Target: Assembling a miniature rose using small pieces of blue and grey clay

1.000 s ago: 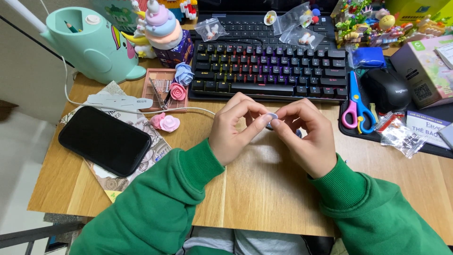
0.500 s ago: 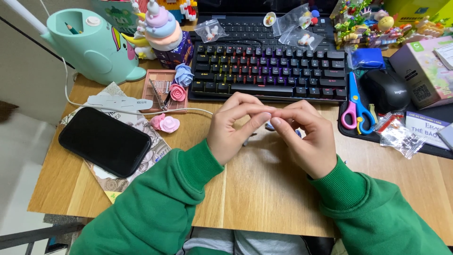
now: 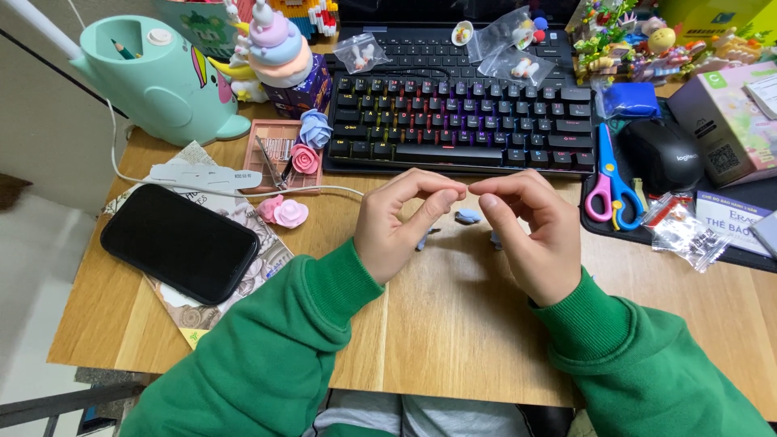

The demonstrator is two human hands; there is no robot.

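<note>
My left hand and my right hand hover over the wooden desk in front of the keyboard. Each hand has its thumb and forefinger pinched, and the two pinches almost meet. I see nothing between the fingertips; anything there is too small to tell. Below the gap a small pale-blue clay piece lies on the desk. Further blue bits peek out beside each hand. Both sleeves are green.
A black phone lies on paper at the left, with pink clay flowers and a white cable nearby. A pink tray holds clay roses. Scissors, a mouse and small bags sit at the right.
Both hands have risen slightly and drawn a little apart, so the blue clay piece on the desk now shows below the fingertips.
</note>
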